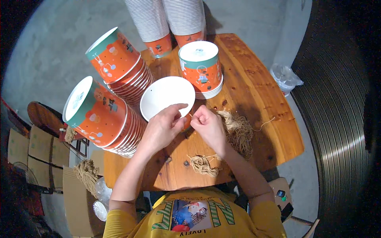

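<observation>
An orange paper tub stands mouth up on the wooden table, its white inside showing. My left hand is at the tub's near side, index finger and thumb apart; its other fingers are partly hidden. Just right of it, my right hand is closed in a pinch, and I cannot make out what is between the fingertips. A loose heap of tan string lies beside my right wrist. Between my forearms is a smaller tangle of the string.
Upside-down tub stacks lean at the left and behind it; a shorter stack stands behind the tub. Tall wrapped stacks rise at the table's far edge. More string hangs over a cardboard box at left.
</observation>
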`<state>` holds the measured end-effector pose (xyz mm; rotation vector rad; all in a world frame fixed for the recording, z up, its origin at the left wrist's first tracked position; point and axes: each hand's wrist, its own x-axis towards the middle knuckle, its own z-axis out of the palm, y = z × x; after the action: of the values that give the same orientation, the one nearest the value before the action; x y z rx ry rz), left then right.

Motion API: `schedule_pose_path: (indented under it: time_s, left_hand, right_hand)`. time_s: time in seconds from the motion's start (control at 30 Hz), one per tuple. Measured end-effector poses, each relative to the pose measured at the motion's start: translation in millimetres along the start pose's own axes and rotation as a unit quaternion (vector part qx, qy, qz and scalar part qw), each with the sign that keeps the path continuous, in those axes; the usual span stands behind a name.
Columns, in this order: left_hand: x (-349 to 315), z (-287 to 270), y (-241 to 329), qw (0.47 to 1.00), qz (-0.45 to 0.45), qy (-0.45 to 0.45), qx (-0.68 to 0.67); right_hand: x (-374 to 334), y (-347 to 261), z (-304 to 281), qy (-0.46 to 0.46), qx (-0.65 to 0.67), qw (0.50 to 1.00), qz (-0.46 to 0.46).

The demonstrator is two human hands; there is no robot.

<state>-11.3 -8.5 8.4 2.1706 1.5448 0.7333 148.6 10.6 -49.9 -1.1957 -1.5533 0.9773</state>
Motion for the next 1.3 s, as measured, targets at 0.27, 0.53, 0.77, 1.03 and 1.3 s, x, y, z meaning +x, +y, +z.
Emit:
schedule_pose_path:
  time_s: [0.27,0.53,0.77,1.03,1.3]
  left_hand:
    - [-1,0,1,1.000,-0.002,-0.004,-0.002]
    - [0,2,5,1.000,0.022,0.016,-0.009]
    - [-1,2,-1,0.999,0.029,0.024,-0.005]
    - [-1,2,1,0.999,0.023,0.025,-0.001]
    - [6,1,-14,0.998,-0.004,-0.011,-0.061]
  right_hand:
    - [4,0,0,0.006,-0.013,1.000,-0.024]
    - [5,7,-3,0.001,0.030,0.999,-0.020]
    - [6,7,2,0.010,0.027,0.999,-0.023]
    - [8,10,5,0.008,0.067,0.997,-0.028]
    - [9,6,7,0.011,0.063,0.997,-0.039]
